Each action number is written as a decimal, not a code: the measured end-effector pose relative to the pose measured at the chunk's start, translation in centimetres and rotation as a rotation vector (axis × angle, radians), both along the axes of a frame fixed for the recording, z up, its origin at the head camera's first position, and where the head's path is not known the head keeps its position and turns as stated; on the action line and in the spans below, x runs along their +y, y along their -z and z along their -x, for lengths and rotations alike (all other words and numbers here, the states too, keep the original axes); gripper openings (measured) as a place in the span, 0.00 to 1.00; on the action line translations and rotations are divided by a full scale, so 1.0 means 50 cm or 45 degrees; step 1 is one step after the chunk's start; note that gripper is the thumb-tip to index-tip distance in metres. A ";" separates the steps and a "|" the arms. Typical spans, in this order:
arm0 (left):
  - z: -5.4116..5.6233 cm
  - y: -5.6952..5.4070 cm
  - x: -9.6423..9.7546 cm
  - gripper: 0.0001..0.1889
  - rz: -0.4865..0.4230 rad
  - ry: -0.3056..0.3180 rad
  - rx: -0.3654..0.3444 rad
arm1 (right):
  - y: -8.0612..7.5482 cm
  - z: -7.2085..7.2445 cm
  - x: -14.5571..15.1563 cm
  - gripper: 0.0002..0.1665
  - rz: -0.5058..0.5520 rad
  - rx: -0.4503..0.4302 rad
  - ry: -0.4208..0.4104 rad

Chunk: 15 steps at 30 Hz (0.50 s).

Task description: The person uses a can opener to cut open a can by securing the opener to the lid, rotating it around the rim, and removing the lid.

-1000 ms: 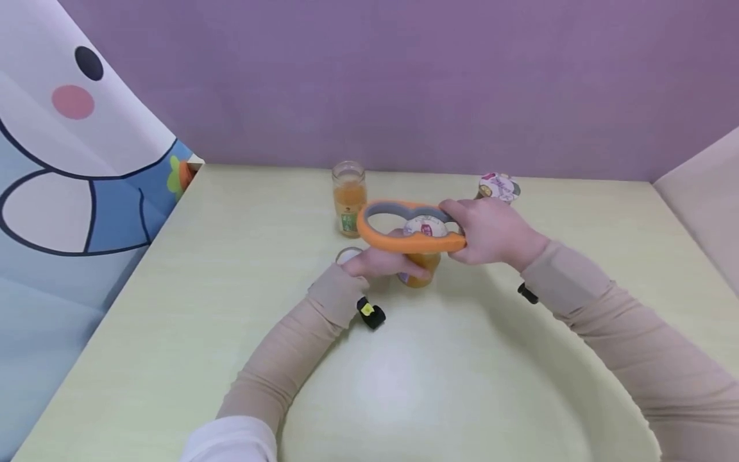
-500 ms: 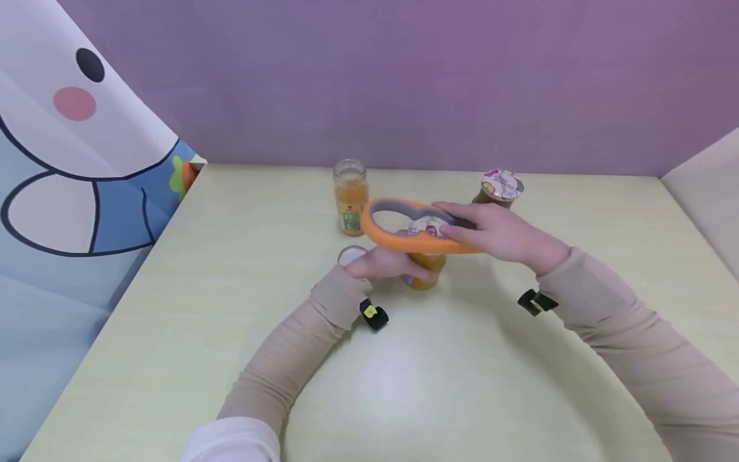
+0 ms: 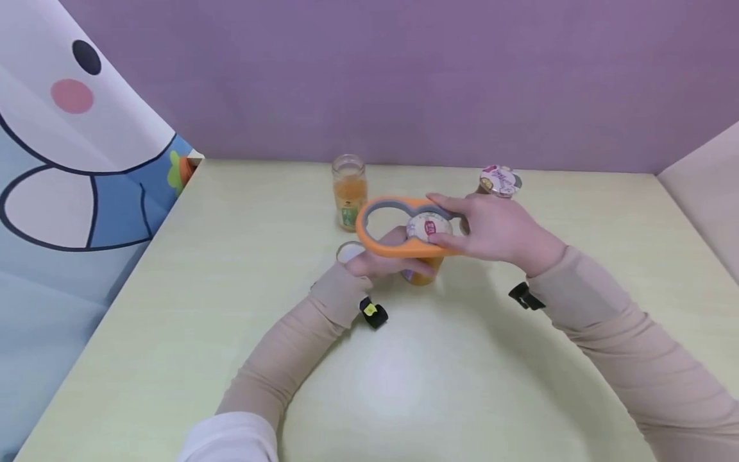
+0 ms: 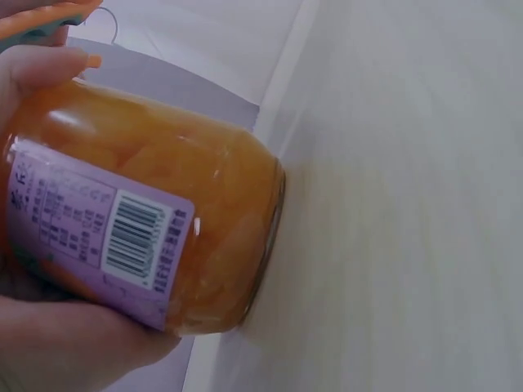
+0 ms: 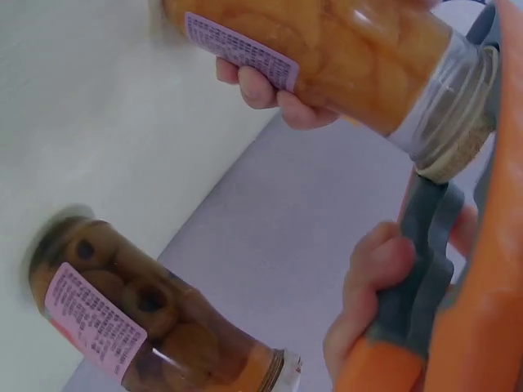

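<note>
One jar [image 4: 176,167] is gripped round its body by the left hand [image 3: 383,260]; just above that grip, the right hand [image 3: 491,228] clasps an opener [image 3: 418,248], set around the lid [image 3: 426,224]. Keeping the opener level and snug, with the jar steady, should give a cleaner turn.

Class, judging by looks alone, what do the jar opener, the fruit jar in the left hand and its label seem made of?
Jar opener: probably plastic, from its smooth, even orange; its matte, scalloped grey lining may be rubber.
Fruit jar: apparently clear, glossy glass; contents show through and highlights glint.
Label: smooth purple paper or film, hugging the curve; which is unclear.
</note>
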<state>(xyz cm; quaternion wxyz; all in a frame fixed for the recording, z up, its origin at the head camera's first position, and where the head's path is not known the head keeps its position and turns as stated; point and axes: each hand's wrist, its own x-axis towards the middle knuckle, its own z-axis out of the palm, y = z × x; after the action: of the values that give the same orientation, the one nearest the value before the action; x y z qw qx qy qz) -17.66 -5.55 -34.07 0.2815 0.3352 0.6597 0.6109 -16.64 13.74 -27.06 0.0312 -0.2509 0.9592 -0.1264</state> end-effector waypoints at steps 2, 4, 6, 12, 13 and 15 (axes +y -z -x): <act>-0.003 -0.002 0.000 0.39 -0.004 -0.007 0.023 | 0.008 -0.007 -0.002 0.39 -0.014 0.046 0.013; -0.005 -0.002 0.002 0.41 -0.033 -0.008 0.032 | 0.016 -0.014 -0.003 0.38 -0.026 0.094 0.030; -0.005 -0.001 0.003 0.42 -0.058 -0.019 0.046 | 0.022 -0.020 -0.004 0.38 -0.034 0.134 0.050; -0.005 -0.004 0.002 0.40 -0.060 -0.032 0.057 | 0.020 -0.027 -0.009 0.37 -0.058 0.191 0.075; -0.004 -0.004 0.003 0.40 -0.060 -0.036 0.050 | 0.018 -0.027 -0.008 0.38 -0.067 0.185 0.066; -0.004 -0.005 0.003 0.40 -0.057 -0.040 0.046 | 0.015 -0.026 -0.004 0.39 -0.089 0.155 0.044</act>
<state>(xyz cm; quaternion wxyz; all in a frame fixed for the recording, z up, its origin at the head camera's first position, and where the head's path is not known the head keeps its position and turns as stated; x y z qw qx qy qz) -17.44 -5.40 -33.85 0.2525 0.3420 0.6561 0.6236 -15.36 13.55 -27.80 -0.0207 -0.2404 0.9673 -0.0780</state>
